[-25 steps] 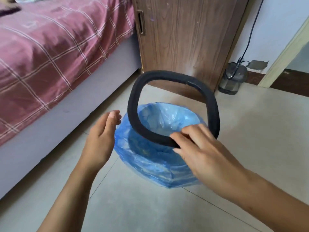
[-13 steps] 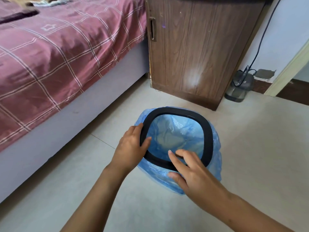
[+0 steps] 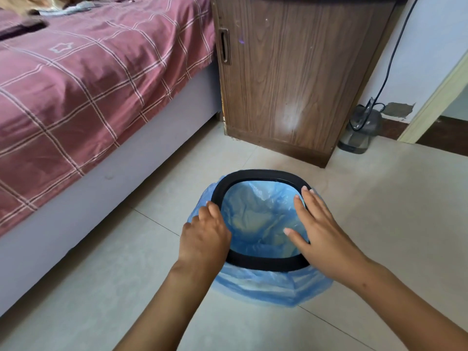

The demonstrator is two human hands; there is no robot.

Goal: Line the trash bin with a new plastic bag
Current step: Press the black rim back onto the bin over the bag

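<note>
The trash bin stands on the floor tiles, its walls hidden under a blue plastic bag (image 3: 266,287) that lines the inside and hangs over the outside. A black rounded-square ring (image 3: 263,174) lies flat on the bin's rim over the bag. My left hand (image 3: 205,236) curls over the ring's left side and grips it. My right hand (image 3: 319,229) lies flat on the ring's right side, fingers spread, thumb pointing into the opening.
A bed with a red checked cover (image 3: 76,84) on a grey base runs along the left. A wooden cabinet (image 3: 286,72) stands just behind the bin. A grey device with a black cable (image 3: 359,130) sits by the wall, beside a door frame (image 3: 435,97).
The ring was held tilted above the bag in my right hand, then came down onto the rim. My left hand took its left side; my right hand slid to the right side, flat.
</note>
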